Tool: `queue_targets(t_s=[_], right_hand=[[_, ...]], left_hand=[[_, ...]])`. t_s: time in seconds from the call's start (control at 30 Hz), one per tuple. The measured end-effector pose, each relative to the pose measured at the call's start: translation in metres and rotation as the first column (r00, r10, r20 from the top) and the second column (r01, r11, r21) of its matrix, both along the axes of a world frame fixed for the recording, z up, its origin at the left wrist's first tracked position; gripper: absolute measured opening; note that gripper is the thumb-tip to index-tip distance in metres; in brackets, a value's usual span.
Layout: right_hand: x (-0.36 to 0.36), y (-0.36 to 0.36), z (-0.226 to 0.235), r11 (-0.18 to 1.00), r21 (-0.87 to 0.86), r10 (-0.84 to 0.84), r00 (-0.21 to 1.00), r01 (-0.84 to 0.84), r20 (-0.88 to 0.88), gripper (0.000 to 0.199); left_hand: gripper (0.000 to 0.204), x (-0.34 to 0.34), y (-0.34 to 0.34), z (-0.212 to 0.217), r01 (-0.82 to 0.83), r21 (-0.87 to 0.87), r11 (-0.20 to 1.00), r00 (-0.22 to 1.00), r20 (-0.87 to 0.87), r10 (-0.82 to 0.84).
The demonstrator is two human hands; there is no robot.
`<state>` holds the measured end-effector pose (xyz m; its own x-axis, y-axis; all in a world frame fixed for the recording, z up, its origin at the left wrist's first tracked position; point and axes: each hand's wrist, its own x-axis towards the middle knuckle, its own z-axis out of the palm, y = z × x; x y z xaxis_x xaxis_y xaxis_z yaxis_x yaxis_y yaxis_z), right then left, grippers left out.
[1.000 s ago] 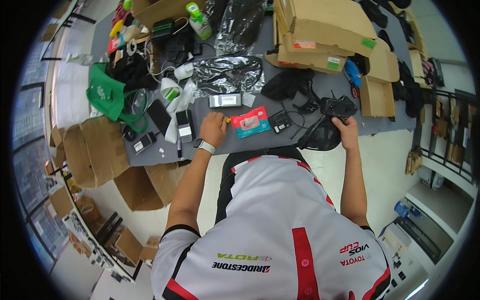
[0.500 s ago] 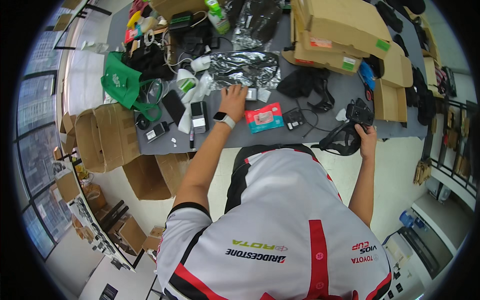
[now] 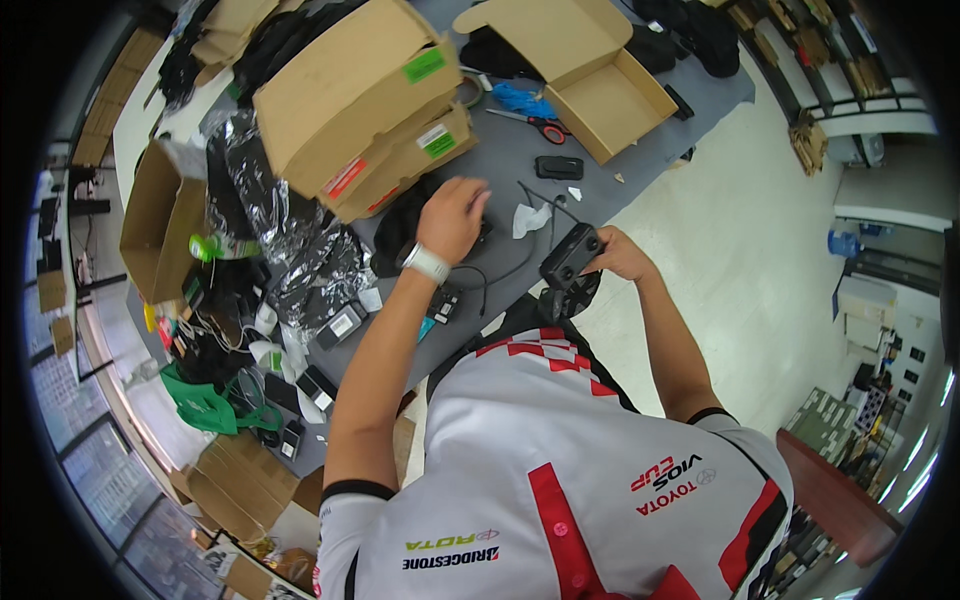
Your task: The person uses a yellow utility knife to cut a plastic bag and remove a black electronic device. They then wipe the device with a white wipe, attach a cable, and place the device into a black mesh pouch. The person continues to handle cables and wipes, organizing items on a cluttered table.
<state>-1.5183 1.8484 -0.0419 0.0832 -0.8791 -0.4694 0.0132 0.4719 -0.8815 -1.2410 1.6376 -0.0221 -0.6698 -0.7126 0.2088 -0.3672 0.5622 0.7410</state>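
The grey bench (image 3: 500, 165) is spreading before you, carrying stacked cardboard boxes (image 3: 350, 95) beyond your left hand (image 3: 452, 218). That hand is curling its fingers; whether it is gripping anything, I cannot tell. Your right hand (image 3: 622, 255) is gripping a black two-lens device (image 3: 573, 256) by the bench's near edge. A white scrap (image 3: 531, 220) is lying between your hands.

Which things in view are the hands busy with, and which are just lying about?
With the hands:
- black two-lens device, gripped by the right hand
- black fabric item, beside the left hand; contact unclear

Lying about:
- open cardboard box
- scissors
- small black case-like object
- crumpled white paper
- green bag
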Motion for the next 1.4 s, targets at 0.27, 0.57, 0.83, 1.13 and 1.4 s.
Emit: queue_targets(t_s=[0.27, 0.57, 0.83, 1.13, 1.4], right_hand=[[0.017, -0.002, -0.013, 0.997, -0.019, -0.073, 0.996, 0.074, 0.046, 0.040], [0.048, 0.008, -0.020, 0.832, -0.547, -0.247, 0.943, 0.089, -0.222, 0.034], [0.073, -0.011, -0.017, 0.813, -0.575, -0.166, 0.910, -0.092, -0.380, 0.038], [0.098, -0.050, 0.020, 0.917, -0.398, -0.134, 0.928, -0.017, -0.349, 0.024], [0.127, -0.070, 0.032, 0.924, -0.377, -0.146, 0.970, 0.062, -0.196, 0.023]], left_hand=[[0.048, -0.191, -0.046, -0.093, 0.483, 0.009, 0.875, 0.664, 0.648, -0.374], [0.064, -0.204, -0.048, -0.104, 0.498, -0.030, 0.867, 0.681, 0.633, -0.369], [0.059, -0.075, -0.035, 0.018, 0.099, 0.172, 0.980, 0.994, -0.059, -0.090], [0.078, 0.071, 0.027, 0.063, -0.062, 0.610, 0.790, 0.938, -0.234, 0.254], [0.079, 0.117, 0.064, 0.067, 0.477, 0.813, 0.335, 0.641, -0.582, 0.500]])
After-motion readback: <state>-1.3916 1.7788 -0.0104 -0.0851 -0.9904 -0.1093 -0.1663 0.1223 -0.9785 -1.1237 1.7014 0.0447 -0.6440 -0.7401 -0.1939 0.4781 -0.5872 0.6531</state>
